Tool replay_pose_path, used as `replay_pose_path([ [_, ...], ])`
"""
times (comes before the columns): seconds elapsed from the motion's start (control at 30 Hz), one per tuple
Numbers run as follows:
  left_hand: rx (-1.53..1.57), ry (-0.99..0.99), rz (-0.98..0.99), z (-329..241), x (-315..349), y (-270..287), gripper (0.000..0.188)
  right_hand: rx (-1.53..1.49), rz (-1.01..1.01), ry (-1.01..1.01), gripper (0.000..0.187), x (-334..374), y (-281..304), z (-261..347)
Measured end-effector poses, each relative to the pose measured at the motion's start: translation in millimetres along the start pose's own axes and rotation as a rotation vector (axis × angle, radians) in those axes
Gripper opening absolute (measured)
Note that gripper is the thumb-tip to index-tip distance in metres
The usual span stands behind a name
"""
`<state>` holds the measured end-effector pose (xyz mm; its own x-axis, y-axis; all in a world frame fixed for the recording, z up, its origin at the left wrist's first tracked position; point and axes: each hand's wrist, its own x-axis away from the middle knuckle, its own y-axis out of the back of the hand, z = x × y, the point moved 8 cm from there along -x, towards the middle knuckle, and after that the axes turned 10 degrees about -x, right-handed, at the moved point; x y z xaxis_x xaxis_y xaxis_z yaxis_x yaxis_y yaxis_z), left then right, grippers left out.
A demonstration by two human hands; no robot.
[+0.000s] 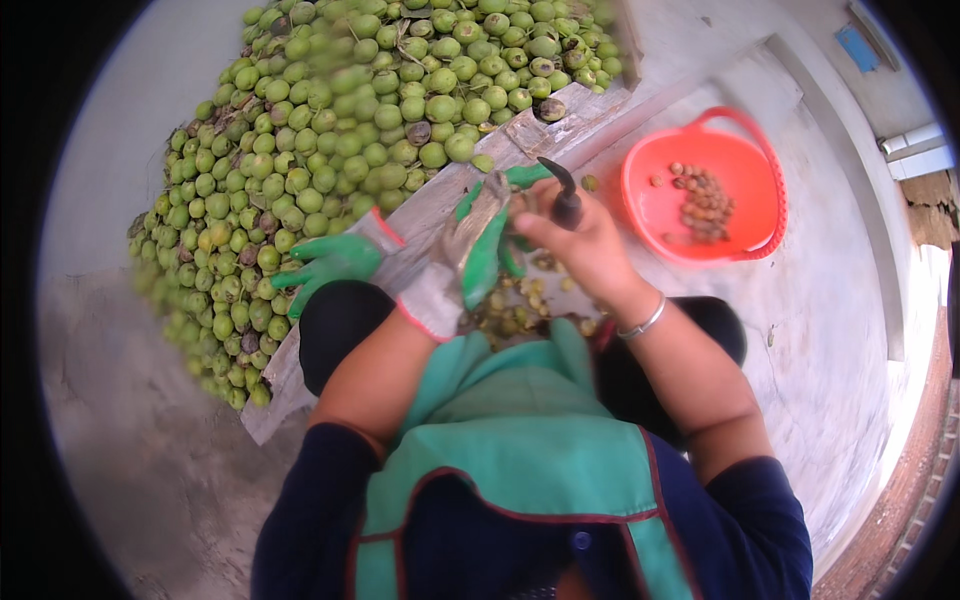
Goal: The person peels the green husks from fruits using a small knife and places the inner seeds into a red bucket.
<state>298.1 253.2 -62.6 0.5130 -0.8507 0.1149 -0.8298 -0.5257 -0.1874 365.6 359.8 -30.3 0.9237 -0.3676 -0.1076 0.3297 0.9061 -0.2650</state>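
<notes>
My left hand (472, 240) wears a white glove with a dirty green coating. Its fingers bend toward my right hand, partly hidden and blurred, so whether they hold anything cannot be made out. Bare, with a silver bangle at the wrist, my right hand (590, 240) is closed around a small knife (566, 205) with a dark handle and hooked blade. Its fingertips meet the left glove's fingers. A second green and white glove (345, 257) lies by my left knee. Below my hands, cut yellow-green husk pieces (515, 305) are scattered on the ground between my knees.
A large heap of green-husked walnuts (300, 160) spreads ahead and left, held back by a weathered wooden board (410, 225). To the right stands a red plastic basket (640, 165) with brown shelled-out walnuts (706, 203) inside. Pale concrete floor (800, 330) surrounds me; a low ledge runs beyond the basket.
</notes>
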Motion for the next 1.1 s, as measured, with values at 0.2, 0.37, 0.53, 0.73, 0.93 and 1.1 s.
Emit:
replay_pose_path([
  [0.2,0.26,-0.007,-0.101,16.6,-1.0,19.1,0.044,-0.235,-0.025,-0.083,0.022,0.8,-8.5,9.8],
  [0.37,-0.927,-0.154,-0.283,-45.0,0.4,35.1,0.043,0.361,-0.069,0.055,0.024,-2.1,10.8,26.0],
  [0.53,-0.125,-0.059,0.057,-25.0,-2.7,16.5,0.044,0.39,-0.023,0.09,0.029,1.2,0.8,18.2],
  [0.73,-0.03,-0.01,0.05,-12.3,0.8,15.2,0.043,0.281,-0.011,-0.066,0.029,3.9,7.1,-0.2],
  [0.93,0.339,0.078,-0.058,3.5,-11.3,34.1,0.047,0.266,-0.041,-0.035,0.029,-0.8,22.9,18.3],
  [1.1,0.235,0.11,-0.149,-1.8,0.2,30.3,0.037,0.599,0.027,0.121,0.03,-3.9,-0.4,24.7],
])
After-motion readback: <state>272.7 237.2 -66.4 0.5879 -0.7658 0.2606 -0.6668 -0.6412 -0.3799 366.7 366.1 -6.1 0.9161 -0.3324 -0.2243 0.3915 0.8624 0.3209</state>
